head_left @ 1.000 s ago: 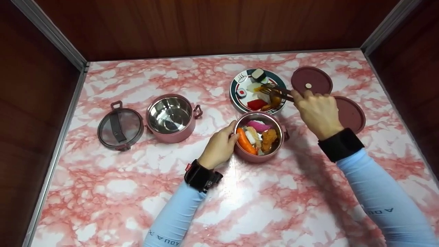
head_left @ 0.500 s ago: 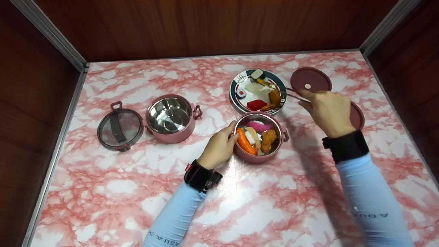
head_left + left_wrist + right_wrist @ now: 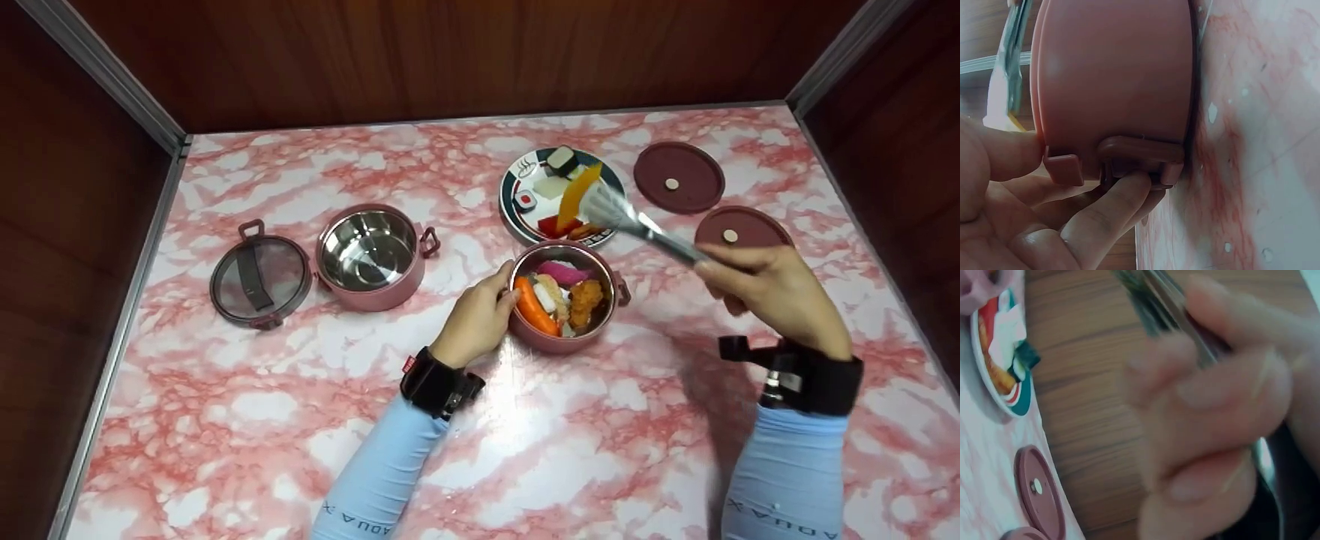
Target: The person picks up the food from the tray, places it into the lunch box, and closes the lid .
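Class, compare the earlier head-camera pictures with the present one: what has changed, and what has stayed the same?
The right hand has turned and moved rightward and back toward the person. The tongs it holds have lifted a yellow piece of food off the plate. The left hand stays on the food-filled pot; the empty pot is unmoved.

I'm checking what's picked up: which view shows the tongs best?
The head view: it shows the tongs most fully, holding a yellow slice. The left wrist view shows part, upper left; the right wrist view, a blurred section.
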Action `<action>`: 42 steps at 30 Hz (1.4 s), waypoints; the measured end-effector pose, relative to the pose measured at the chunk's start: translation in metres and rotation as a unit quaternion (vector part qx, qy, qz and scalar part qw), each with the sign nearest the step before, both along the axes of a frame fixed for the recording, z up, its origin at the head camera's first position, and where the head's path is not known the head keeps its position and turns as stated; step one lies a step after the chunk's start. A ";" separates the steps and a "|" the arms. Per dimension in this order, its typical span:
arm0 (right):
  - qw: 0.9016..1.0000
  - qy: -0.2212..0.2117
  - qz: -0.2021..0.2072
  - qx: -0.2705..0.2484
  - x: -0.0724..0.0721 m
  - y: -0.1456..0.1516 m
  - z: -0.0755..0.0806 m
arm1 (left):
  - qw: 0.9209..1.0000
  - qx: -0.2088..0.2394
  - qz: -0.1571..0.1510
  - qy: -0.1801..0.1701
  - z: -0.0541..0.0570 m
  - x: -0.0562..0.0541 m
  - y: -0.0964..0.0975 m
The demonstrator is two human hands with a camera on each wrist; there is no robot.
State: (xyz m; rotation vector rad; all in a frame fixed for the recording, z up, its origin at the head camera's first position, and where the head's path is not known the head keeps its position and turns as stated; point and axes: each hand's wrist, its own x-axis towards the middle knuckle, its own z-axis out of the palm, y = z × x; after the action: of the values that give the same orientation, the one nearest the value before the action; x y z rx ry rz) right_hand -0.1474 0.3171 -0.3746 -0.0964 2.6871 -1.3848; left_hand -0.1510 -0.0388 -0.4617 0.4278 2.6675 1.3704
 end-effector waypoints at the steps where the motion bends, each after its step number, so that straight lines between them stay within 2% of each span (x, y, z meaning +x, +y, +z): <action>1: 1.000 -0.016 0.017 0.004 0.002 0.004 0.000 | 1.000 0.000 0.000 0.001 0.000 0.000 0.000; 4: 0.995 -0.040 0.081 0.033 0.003 0.014 -0.002 | 1.000 0.001 0.001 0.001 -0.001 0.000 0.000; 7: 0.987 -0.060 0.134 0.068 0.000 0.019 -0.002 | 1.000 0.002 0.002 -0.001 -0.001 0.000 0.000; 13: 0.972 -0.108 0.185 0.098 -0.014 0.024 0.002 | 1.000 0.002 0.004 -0.006 -0.002 0.000 0.001; 21: 0.965 -0.135 0.170 0.146 -0.019 0.021 0.021 | 1.000 0.000 0.000 0.001 0.000 0.000 0.001; 24: 0.960 -0.134 0.185 0.159 -0.023 0.015 0.026 | 1.000 -0.003 0.003 -0.003 0.000 0.000 0.001; 28: 0.955 -0.131 0.214 0.161 -0.029 0.007 0.024 | 1.000 -0.004 0.005 -0.005 -0.001 0.000 0.000; 34: 0.959 -0.133 0.209 0.142 -0.031 0.003 0.018 | 1.000 0.002 0.003 -0.001 -0.001 0.001 0.001; 38: 0.961 -0.112 0.207 0.146 -0.028 0.001 0.015 | 1.000 0.005 0.003 0.000 0.000 0.000 0.001; 42: 0.965 -0.097 0.188 0.154 -0.022 -0.002 0.013 | 1.000 0.004 0.003 -0.002 0.000 0.000 0.000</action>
State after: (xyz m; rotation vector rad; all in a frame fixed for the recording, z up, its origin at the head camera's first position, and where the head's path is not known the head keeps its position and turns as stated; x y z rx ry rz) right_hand -0.1696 0.3148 -0.3618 -0.3953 2.5126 -0.8138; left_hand -0.1509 -0.0388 -0.4614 0.4187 2.6633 1.3834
